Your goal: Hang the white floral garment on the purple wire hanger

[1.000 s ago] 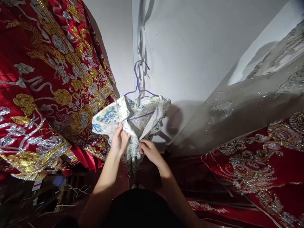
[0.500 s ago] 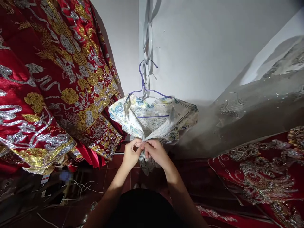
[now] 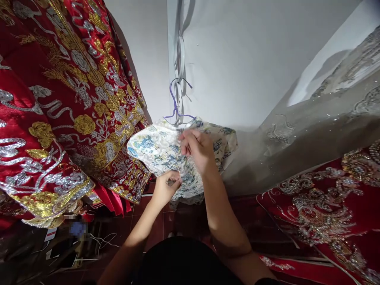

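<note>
Floral garment (image 3: 154,148), pinched in left hand (image 3: 166,188) and right hand (image 3: 197,148): thin cloth, white with blue print, soft satin sheen, crumpled. Hanger (image 3: 175,105) above right hand: thin wire, smooth purple coating. Robe (image 3: 59,118) left of left hand: glossy red satin, raised gold and silver metallic embroidery, rough. Gown (image 3: 326,118) right of right hand: grey sheer net, glittering sequins. Wall (image 3: 237,59) beyond hands: matt white paint. Floor (image 3: 154,221) below left hand: dark red tile, faint gloss.

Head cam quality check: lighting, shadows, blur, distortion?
Head view: wide-angle stretch toward the edges; hard frontal light, bright wall, sharp shadows behind the hanger and red robe; floor dim; a blurred patch lower left; left hand, right hand and the garment they grip are sharp.
</note>
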`<state>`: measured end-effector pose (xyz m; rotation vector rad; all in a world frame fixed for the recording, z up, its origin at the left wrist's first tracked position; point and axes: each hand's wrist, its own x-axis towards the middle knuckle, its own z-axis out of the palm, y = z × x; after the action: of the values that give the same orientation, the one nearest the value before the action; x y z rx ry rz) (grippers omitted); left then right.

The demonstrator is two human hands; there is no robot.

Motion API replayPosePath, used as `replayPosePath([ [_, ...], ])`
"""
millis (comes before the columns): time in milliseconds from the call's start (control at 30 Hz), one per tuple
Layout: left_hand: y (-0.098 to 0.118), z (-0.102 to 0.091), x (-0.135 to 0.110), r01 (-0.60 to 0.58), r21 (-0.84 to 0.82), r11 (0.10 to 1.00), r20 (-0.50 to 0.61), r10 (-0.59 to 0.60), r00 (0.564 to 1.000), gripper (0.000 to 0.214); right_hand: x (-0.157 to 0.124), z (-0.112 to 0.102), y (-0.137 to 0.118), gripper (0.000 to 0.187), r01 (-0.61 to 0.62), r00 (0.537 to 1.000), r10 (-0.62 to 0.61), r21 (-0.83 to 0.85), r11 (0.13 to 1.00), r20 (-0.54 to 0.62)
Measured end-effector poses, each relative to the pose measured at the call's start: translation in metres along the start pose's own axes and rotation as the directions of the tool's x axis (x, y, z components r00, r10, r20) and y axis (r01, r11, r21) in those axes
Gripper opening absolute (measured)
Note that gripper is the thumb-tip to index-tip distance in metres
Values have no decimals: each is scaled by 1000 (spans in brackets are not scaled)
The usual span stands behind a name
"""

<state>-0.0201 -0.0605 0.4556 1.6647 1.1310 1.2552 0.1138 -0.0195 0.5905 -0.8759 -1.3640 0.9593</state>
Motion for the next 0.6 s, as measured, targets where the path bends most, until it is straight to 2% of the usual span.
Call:
replayPosePath([
  [67, 32, -14, 21, -121, -56, 991, -84, 116, 990, 41, -9, -2, 9, 32, -36, 999, 36, -14, 999, 18],
  [133, 64, -28, 45, -274, -4, 962, -172, 269, 948, 49, -15, -4, 16, 33, -56, 998, 57, -32, 998, 30],
  [167, 78, -33, 57, -311, 80, 947, -159, 321, 934, 43, -16, -5, 19, 33, -54, 998, 55, -35, 998, 27],
  [233, 100, -38, 77, -372, 259, 891, -47, 397, 917, 25, -13, -6, 23, 32, -38, 999, 38, -35, 999, -3],
  [300, 111, -39, 89, -421, 367, 829, 46, 436, 899, 19, -7, -5, 31, 30, -28, 999, 26, -58, 998, -38],
  [333, 114, -39, 93, -434, 389, 812, 41, 456, 889, 20, -4, -5, 37, 28, -33, 999, 30, -75, 997, -45],
  [367, 116, -42, 95, -434, 396, 809, -12, 478, 878, 19, -1, -5, 44, 27, -49, 998, 45, -92, 995, -42],
  [433, 113, -54, 95, -400, 365, 841, -247, 502, 829, 18, -1, -4, 61, 27, -103, 995, 101, -120, 987, -19],
  [467, 108, -65, 94, -380, 309, 872, -400, 482, 780, 17, -4, -4, 69, 27, -134, 991, 134, -121, 984, -9],
  [533, 88, -92, 88, -368, 84, 926, -654, 329, 681, 18, -15, -6, 80, 28, -179, 982, 184, -103, 978, 32],
  [567, 74, -106, 84, -371, -88, 924, -713, 201, 672, 19, -21, -7, 83, 29, -191, 977, 198, -89, 977, 74],
  [600, 56, -118, 80, -355, -286, 890, -697, 61, 715, 22, -27, -9, 84, 30, -198, 970, 207, -78, 977, 128],
])
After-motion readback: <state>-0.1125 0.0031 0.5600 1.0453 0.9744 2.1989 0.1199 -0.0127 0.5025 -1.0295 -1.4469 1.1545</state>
